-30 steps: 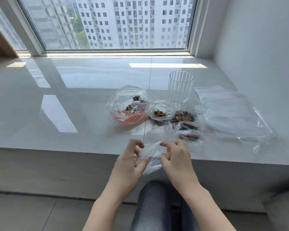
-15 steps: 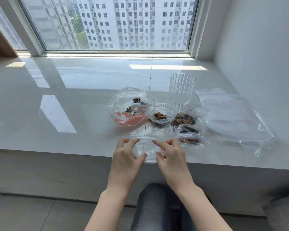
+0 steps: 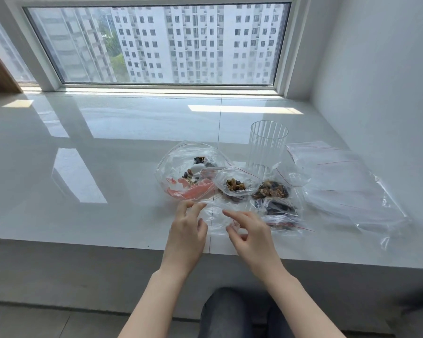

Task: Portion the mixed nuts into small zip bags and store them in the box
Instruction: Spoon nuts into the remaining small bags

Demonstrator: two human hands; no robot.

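Fingers (image 3: 191,211) of both hands pinch empty zip bag (image 3: 215,220) | bag edges indistinct

Bright daylight is coming through the window (image 3: 156,42), throwing sunlit patches and glare across the glossy tabletop (image 3: 83,147). Edges are bowing from the wide lens; detail is looking slightly soft.

Both hands (image 3: 220,230) have carried the empty zip bag (image 3: 215,218) forward onto the sill (image 3: 108,215).
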